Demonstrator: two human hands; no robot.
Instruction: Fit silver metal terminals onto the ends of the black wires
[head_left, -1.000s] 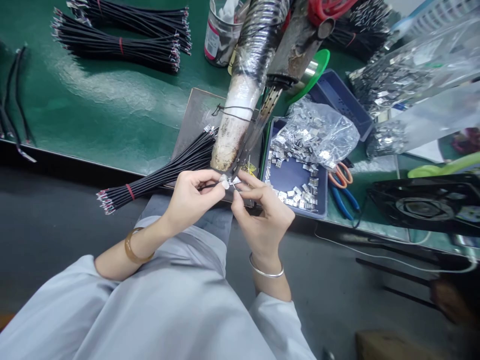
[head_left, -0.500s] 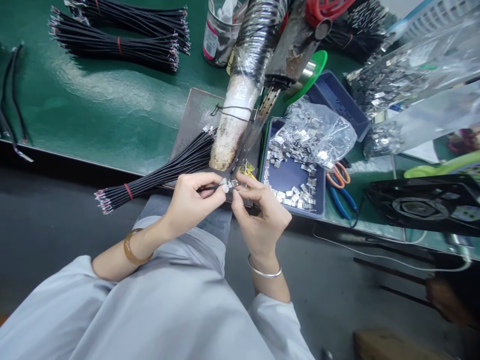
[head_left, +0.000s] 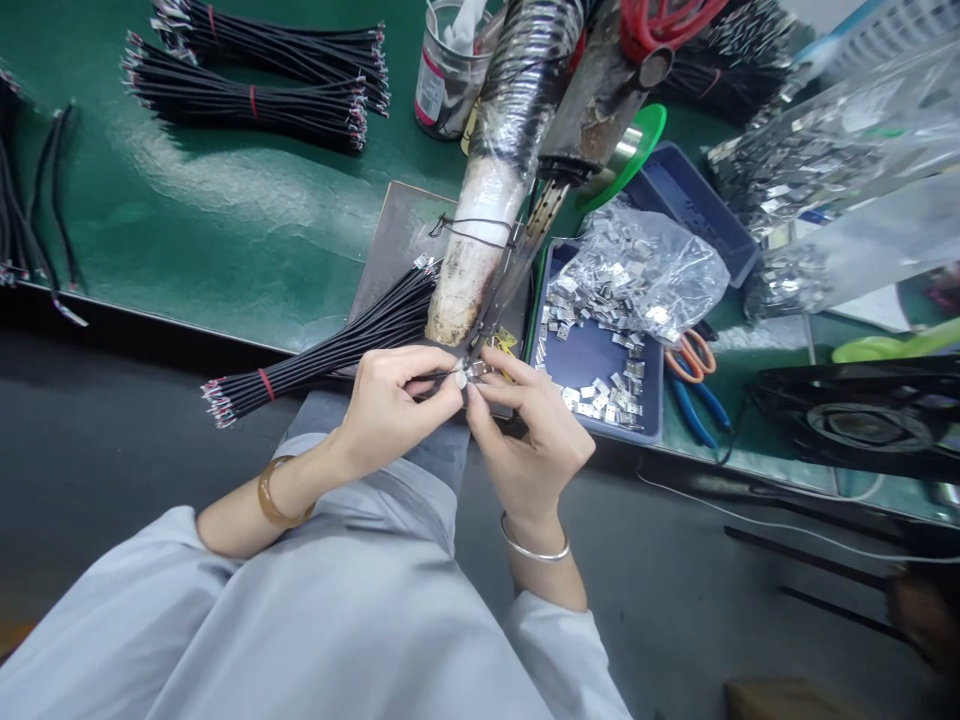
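Note:
My left hand (head_left: 397,410) pinches a thin black cable (head_left: 430,377) between thumb and fingertips. Facing it, my right hand (head_left: 531,425) has its thumb and fingers closed on a small silver USB connector (head_left: 477,371) at the cable's end. The fingertips partly cover the joint between the two. Both hands are just below the tip of a soldering iron (head_left: 544,205) and the open end of a wrapped extraction hose (head_left: 480,220). Behind my left hand, a bundle of black cables (head_left: 330,352) tied with a red band lies partly on a grey board (head_left: 394,225).
To the right, a blue tray (head_left: 649,425) holds loose USB connectors and a plastic bag (head_left: 675,265) of more. Beside it lie pliers (head_left: 694,395) and a black fan (head_left: 855,420). Further cable bundles (head_left: 247,105) and a jar (head_left: 442,85) stand at the back of the green table (head_left: 225,220).
The view has shifted slightly, so everything sits a little further right. My hands have drawn a touch closer together around the connector; both keep their pinch.

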